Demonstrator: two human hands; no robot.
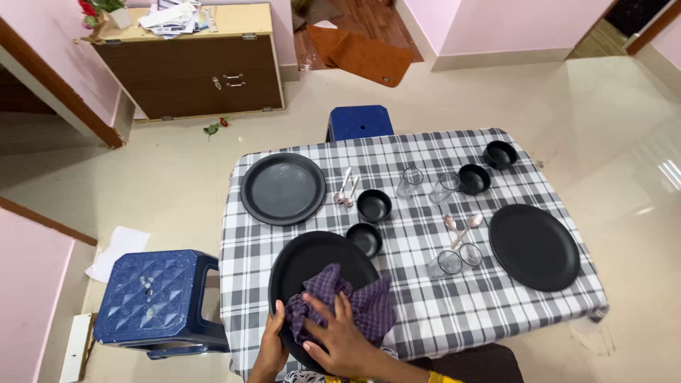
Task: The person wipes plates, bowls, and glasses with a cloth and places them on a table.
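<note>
a black plate [312,259] at the near edge of the checked table [425,312] is gripped at its left rim by the left hand [271,347], closed on it. a purple cloth [355,301] is pressed flat onto the plate by the right hand [340,337], fingers spread. wiping is judged best done with the rim steadied and small bowls [369,221] avoided.

table [425,312], checked cloth | three black plates [282,188] | four bowls [374,205] | glasses [408,182] | spoons [343,188]
</note>
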